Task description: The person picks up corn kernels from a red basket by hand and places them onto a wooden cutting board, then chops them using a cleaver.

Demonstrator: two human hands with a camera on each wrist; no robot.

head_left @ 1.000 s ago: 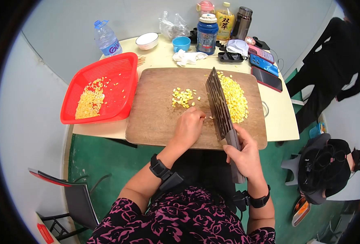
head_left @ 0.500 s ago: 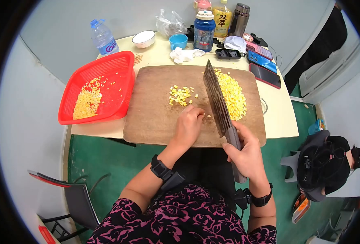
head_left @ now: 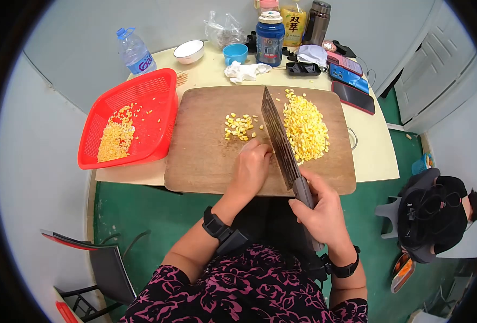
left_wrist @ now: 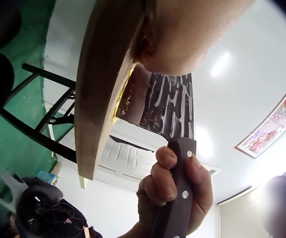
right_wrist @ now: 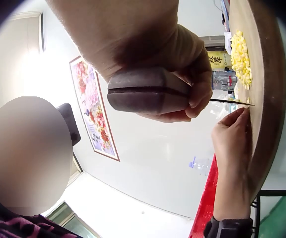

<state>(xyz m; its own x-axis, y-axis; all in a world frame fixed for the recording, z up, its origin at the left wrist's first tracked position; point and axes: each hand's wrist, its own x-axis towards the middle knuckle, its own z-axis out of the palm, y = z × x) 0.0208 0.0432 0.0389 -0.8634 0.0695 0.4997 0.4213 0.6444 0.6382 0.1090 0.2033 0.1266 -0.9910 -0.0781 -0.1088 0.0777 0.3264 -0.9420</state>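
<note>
Now the cleaver (head_left: 277, 141), clamped by its handle in the right hand (head_left: 319, 207), has been swung leftward off the large corn pile (head_left: 304, 127) toward the left hand (head_left: 252, 168), whose fingers are curled at kernels on the cutting board (head_left: 206, 156), so further chopping seems imminent.

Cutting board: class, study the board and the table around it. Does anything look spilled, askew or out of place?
The cutting board overhangs the table's near edge, below the left hand. Several phones lie beside the corn kernels, odd next to food. Nothing looks spilled.
</note>
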